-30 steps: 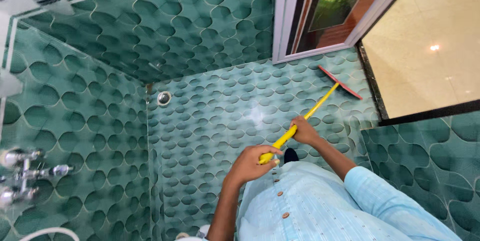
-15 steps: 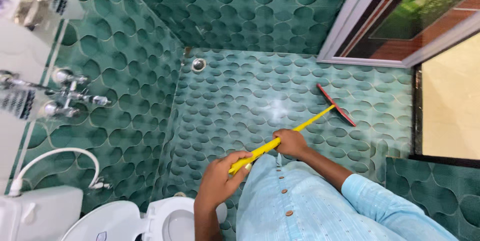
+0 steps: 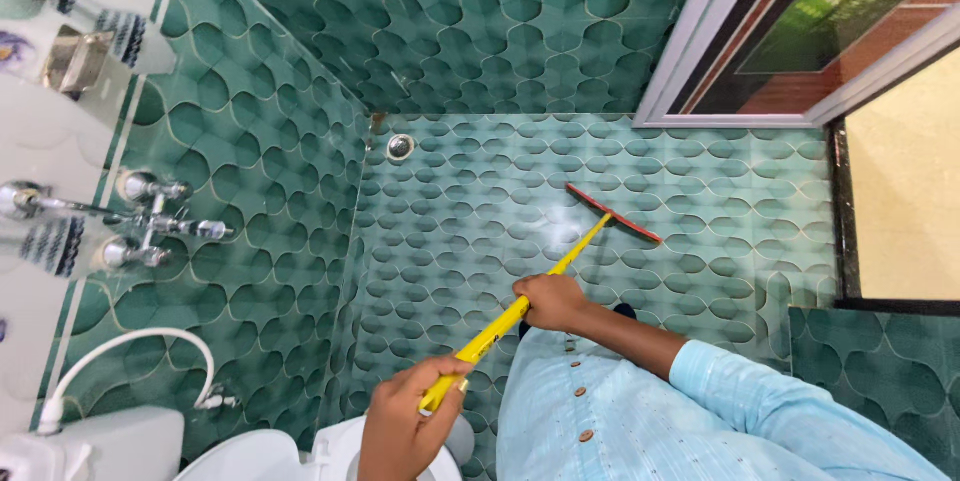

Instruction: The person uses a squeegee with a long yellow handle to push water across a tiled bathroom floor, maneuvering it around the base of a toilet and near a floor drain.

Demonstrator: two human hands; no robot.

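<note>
I look down at a green tiled bathroom floor (image 3: 480, 201). Both hands grip the yellow handle (image 3: 500, 326) of a floor squeegee. My left hand (image 3: 408, 411) is closed around the handle's near end, above the toilet. My right hand (image 3: 550, 301) holds it farther along. The red squeegee blade (image 3: 612, 213) rests on the wet floor tiles, out in front of me near the middle of the floor.
A round floor drain (image 3: 400, 147) sits in the far corner. Chrome taps (image 3: 150, 226) and a white hose (image 3: 130, 351) are on the left wall. A white toilet (image 3: 250, 451) is at bottom left. A door frame (image 3: 700, 71) and threshold lie to the right.
The squeegee blade has slid left across the floor, away from the doorway. My left hand has drawn down and back with the handle. The view shifted slightly.
</note>
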